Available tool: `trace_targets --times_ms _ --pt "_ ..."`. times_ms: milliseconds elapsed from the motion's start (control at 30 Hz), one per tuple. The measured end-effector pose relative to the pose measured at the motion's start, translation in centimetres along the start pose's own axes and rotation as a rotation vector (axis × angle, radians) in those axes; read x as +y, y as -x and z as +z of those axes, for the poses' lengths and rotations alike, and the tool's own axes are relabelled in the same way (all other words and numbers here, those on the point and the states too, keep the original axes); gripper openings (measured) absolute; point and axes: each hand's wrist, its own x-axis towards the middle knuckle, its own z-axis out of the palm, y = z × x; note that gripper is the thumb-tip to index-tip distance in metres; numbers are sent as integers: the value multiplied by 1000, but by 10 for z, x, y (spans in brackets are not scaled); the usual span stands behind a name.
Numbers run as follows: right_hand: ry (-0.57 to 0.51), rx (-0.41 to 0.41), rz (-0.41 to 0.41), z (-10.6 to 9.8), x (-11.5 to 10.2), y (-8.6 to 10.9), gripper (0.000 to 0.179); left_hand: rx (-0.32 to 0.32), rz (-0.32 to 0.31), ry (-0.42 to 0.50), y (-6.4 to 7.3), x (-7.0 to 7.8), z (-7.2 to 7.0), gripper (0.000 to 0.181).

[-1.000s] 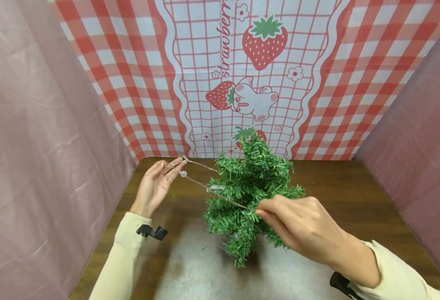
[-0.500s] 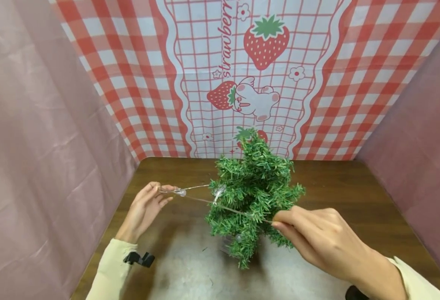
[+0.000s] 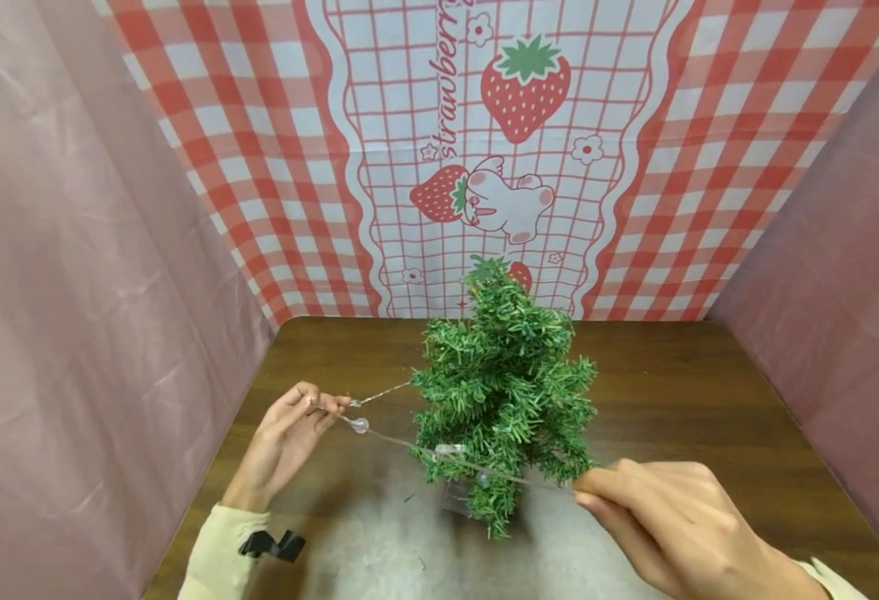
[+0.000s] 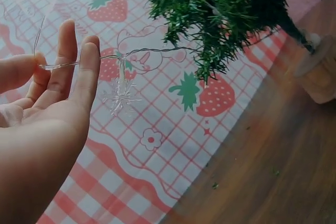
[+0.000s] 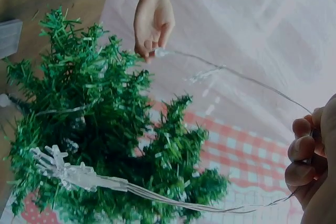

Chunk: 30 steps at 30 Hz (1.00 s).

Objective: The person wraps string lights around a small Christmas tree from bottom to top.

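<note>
A small green artificial Christmas tree (image 3: 506, 392) stands on the table; its round wooden base (image 4: 321, 80) shows in the left wrist view. A thin clear string of lights (image 3: 361, 426) runs from the tree's left side to my left hand (image 3: 283, 446), then across the tree's front to my right hand (image 3: 690, 529). My left thumb and forefinger pinch the wire, which also passes over other fingers. With thumb and fingertips, my right hand grips it further along. A clear snowflake light (image 4: 122, 99) hangs between left hand and tree; another (image 5: 68, 172) dangles below the right hand.
A small translucent box-like thing (image 3: 460, 498) lies by the tree's foot, partly hidden. Behind the brown table (image 3: 656, 367) hangs a strawberry-print checked cloth (image 3: 282, 167). Pink curtains (image 3: 72, 292) close off both sides. Green bits lie scattered on the tabletop.
My right hand has moved right and toward me, drawing the wire across the tree's lower front. My left hand has come down and nearer, still holding the wire.
</note>
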Motion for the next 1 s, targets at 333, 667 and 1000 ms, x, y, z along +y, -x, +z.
trace_targets --times_ms 333,667,1000 --pt "-22 241 109 -24 1 28 14 -35 -95 -305 -4 -2 30 22" --pt "-1 335 415 -43 -13 61 12 -93 -58 -677 -3 -4 61 17" --pt "25 336 415 -72 -1 84 14 -70 -48 -830 -5 -10 109 15"
